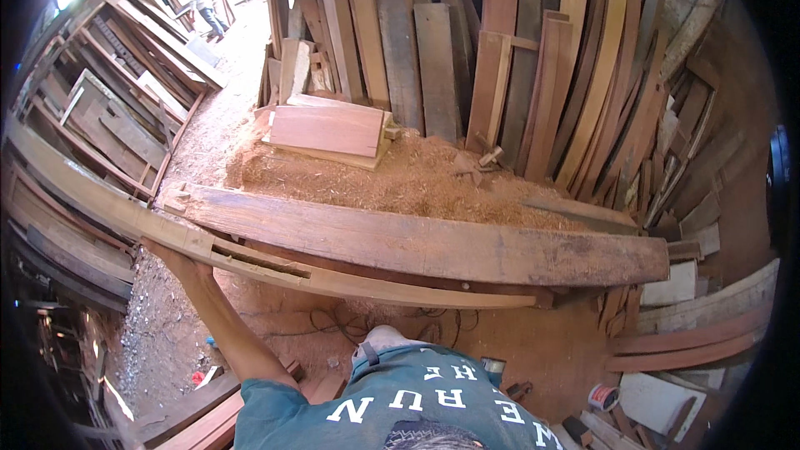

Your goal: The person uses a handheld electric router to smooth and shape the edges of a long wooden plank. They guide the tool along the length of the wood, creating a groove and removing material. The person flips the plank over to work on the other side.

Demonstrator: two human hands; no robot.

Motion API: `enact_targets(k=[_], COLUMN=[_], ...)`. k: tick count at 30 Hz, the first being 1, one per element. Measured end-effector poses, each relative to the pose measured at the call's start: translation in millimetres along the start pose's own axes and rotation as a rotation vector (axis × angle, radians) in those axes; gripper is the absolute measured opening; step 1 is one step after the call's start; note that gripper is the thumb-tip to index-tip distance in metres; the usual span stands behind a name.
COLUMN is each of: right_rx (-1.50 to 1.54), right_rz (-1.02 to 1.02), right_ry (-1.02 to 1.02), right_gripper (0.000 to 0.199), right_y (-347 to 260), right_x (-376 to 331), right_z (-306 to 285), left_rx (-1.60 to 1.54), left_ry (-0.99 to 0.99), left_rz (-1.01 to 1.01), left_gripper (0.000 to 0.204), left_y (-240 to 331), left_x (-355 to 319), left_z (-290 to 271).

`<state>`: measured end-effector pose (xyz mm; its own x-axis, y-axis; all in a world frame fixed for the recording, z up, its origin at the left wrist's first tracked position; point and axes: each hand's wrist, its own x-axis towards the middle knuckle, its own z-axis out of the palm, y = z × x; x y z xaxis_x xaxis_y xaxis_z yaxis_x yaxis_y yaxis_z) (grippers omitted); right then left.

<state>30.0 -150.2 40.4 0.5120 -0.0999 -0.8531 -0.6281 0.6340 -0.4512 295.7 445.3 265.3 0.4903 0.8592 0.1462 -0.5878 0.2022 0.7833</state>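
A long pale wooden beam (185, 237) runs from the far left edge to the middle right, beside the near edge of a thick plank bench (467, 252). A long dark slot (260, 263) is cut into the beam's near part. My left hand (177, 259) grips the beam from its near side, left of the slot, with the arm stretched out; its fingers are mostly hidden by the wood. My right hand is not in view. The beam's right end lies close to the bench's near edge.
Sawdust (350, 179) is heaped behind the bench, with a reddish board (327, 130) on top. Many planks (437, 67) lean upright behind. Dark cables (337, 322) lie on the floor. A small tub (603, 397) stands at lower right. Another person (202, 4) is far off at upper left.
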Motion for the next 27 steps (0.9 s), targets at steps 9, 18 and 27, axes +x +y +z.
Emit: enact_targets(k=[9,18,27], right_rx=[-0.012,-0.008,0.000], right_rz=[-0.103,-0.167,-0.231], right_ry=[0.087,0.155,0.252], right_gripper=[0.023,0.023,0.023], right_y=[-14,-17,-20], right_x=[5,0,0], right_z=[-3,-4,-8], left_rx=[0.189,0.679,0.935], left_ry=[-0.150,-0.394,-0.905], left_rz=[0.147,0.460,0.115], left_gripper=[0.073,0.081,0.046], left_y=[25,-1,-93], left_x=[29,65,-80], left_z=[59,135,215])
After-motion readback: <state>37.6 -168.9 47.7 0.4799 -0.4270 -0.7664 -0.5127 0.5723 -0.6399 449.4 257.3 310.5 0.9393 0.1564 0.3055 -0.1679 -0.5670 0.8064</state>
